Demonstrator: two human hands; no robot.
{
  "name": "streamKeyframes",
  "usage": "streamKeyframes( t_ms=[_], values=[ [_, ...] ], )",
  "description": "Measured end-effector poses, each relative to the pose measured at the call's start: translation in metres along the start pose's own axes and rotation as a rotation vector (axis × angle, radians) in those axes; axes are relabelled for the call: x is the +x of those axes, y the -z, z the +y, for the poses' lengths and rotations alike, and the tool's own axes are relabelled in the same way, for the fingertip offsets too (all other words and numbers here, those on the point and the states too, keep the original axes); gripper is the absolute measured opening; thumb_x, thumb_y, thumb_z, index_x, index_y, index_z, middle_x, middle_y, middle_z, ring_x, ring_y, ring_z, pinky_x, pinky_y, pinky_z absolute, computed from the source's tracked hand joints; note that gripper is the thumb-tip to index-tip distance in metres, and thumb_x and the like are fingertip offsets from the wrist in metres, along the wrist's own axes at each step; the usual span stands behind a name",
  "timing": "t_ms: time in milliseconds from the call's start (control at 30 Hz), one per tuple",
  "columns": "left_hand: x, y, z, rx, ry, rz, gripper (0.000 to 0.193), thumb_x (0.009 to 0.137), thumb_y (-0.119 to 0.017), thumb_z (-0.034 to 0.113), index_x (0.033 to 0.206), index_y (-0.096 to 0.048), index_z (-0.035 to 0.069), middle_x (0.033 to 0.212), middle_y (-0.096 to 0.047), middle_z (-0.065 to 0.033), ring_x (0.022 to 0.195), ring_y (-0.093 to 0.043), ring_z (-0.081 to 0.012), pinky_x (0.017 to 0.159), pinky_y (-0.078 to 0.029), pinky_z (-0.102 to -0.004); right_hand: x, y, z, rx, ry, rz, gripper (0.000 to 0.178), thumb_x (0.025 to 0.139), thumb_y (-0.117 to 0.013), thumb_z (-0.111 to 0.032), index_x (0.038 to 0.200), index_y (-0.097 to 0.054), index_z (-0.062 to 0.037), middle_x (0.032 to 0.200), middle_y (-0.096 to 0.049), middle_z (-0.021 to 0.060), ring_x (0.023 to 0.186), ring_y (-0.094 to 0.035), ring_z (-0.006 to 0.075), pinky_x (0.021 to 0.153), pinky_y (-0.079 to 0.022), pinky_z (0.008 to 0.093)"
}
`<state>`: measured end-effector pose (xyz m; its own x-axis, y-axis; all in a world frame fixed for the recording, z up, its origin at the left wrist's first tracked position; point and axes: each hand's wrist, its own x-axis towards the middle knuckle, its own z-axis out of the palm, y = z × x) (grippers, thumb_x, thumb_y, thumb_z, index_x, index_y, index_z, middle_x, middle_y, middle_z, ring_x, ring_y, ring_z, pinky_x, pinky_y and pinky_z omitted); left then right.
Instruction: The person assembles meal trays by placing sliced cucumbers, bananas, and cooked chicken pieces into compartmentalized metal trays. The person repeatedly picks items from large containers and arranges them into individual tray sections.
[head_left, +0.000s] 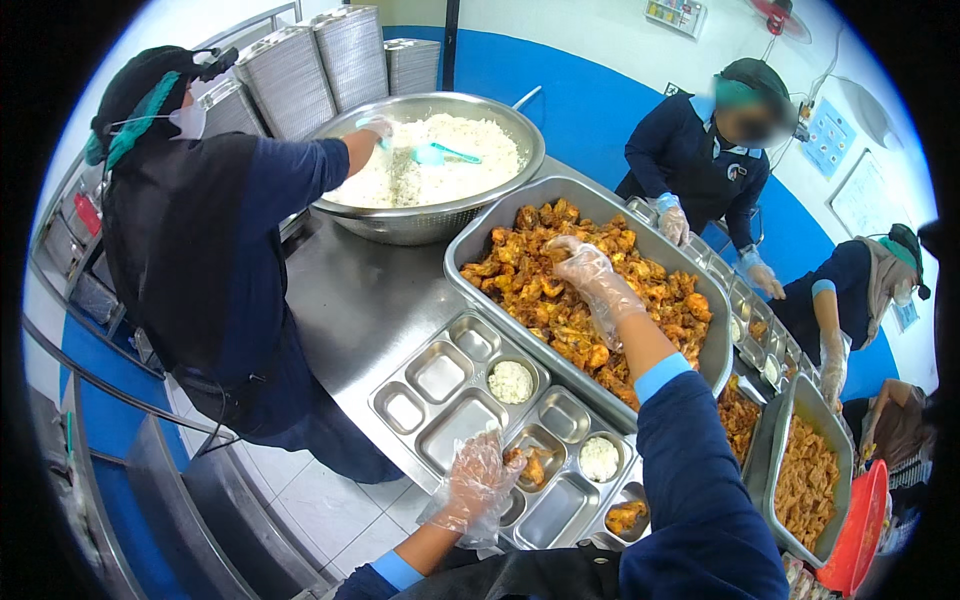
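My right hand (597, 283), in a clear plastic glove, reaches into a deep grey pan (462, 283) heaped with browned chicken pieces (520, 262). Its fingers are bent together at the top of the pile, on a piece partly hidden by the glove. My left hand (474, 487), gloved too, is low over the metal compartment trays in front of me. Its fingertips close on a piece of chicken (532, 465) in a compartment of the middle tray (568, 505). The left tray (462, 428) has white rice (511, 382) in a round compartment.
A large metal bowl of rice (450, 140) stands at the far left; a co-worker's gloved hand (376, 126) is over it. Filled trays (715, 268) line the pan's far side, beside other co-workers. Another food pan (808, 480) and a red container (862, 530) are at right.
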<state>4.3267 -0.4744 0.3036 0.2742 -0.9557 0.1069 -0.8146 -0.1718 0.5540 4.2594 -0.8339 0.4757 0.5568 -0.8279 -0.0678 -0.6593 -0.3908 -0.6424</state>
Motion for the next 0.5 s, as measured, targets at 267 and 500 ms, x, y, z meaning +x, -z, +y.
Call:
streamKeyframes(
  t_ms=[267, 500],
  values=[
    [0.000, -0.006, -0.003, 0.122, -0.120, -0.041, 0.069, 0.097, -0.062, 0.050, 0.133, -0.054, -0.008, 0.121, -0.061, -0.0273, 0.110, -0.061, -0.0406, 0.097, -0.048, -0.0515, -0.021, 0.005, 0.017, 0.930, -0.011, -0.040, 0.039, 0.086, -0.066, -0.007, 0.125, -0.066, -0.0103, 0.116, -0.060, 0.0035, 0.109, -0.052, 0.0141, 0.098, -0.043, 0.0315],
    [-0.005, -0.008, -0.006, -0.032, -0.024, 0.019, 0.079, 0.097, -0.056, 0.059, 0.143, -0.049, -0.005, 0.134, -0.060, -0.0257, 0.123, -0.059, -0.0394, 0.111, -0.040, -0.0535, -0.069, -0.068, -0.055, 1.057, 0.061, -0.548, 0.046, 0.081, -0.068, 0.001, 0.126, -0.064, -0.0066, 0.109, -0.065, 0.0085, 0.086, -0.061, 0.0126, 0.075, -0.052, 0.0260]
  ],
)
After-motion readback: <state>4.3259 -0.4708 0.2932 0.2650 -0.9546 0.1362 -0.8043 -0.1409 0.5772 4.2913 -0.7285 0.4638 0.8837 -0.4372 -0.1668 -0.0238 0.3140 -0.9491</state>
